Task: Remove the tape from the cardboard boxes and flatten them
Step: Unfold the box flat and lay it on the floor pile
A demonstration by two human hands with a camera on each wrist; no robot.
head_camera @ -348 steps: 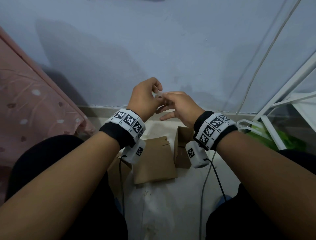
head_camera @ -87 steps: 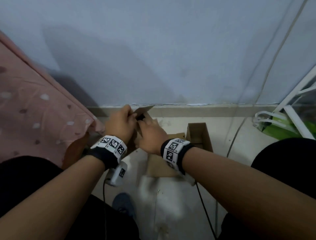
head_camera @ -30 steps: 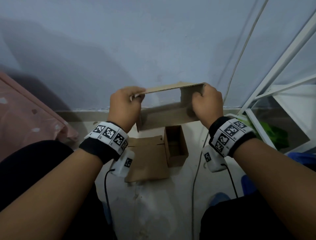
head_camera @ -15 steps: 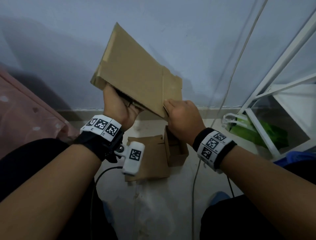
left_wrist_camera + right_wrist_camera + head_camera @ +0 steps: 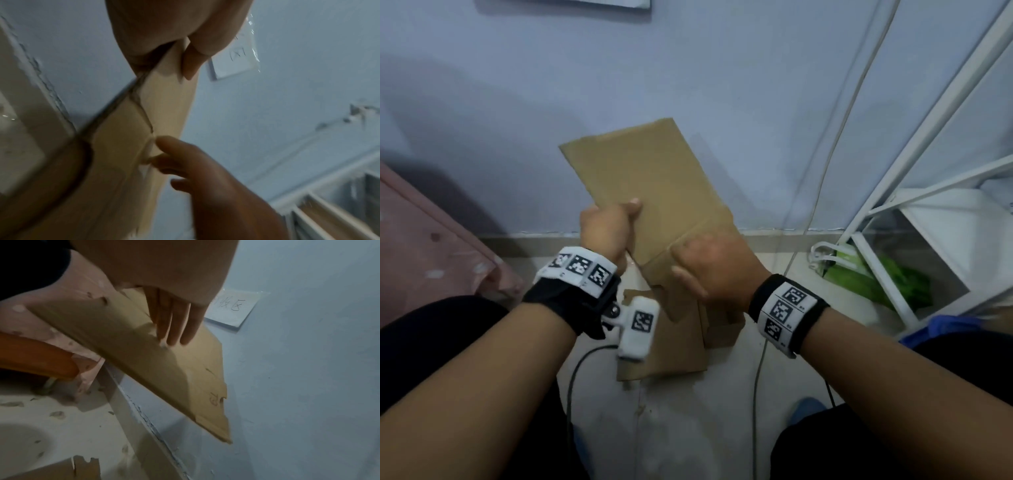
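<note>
I hold a brown flattened cardboard box point(image 5: 654, 185) up in front of the wall, tilted, with its long side running up to the left. My left hand point(image 5: 607, 229) grips its left edge, thumb on the near face and fingers behind. In the left wrist view that thumb point(image 5: 191, 65) pinches the box point(image 5: 164, 97). My right hand point(image 5: 709, 267) lies on the lower right part. Its fingers point(image 5: 174, 321) are straight and flat against the box point(image 5: 154, 361). I see no tape on the box.
On the floor below lie another flat cardboard sheet point(image 5: 667, 346) and a small open box point(image 5: 722, 330). Pink bedding point(image 5: 421, 246) is at the left. A white rack point(image 5: 893, 205) with a green bag point(image 5: 876, 277) stands at the right, and cables point(image 5: 825, 171) hang down the wall.
A second ago the box was an open tube between both hands; it has since folded flat. It has come lower and turned, and my right hand has moved from its lower edge onto its face.
</note>
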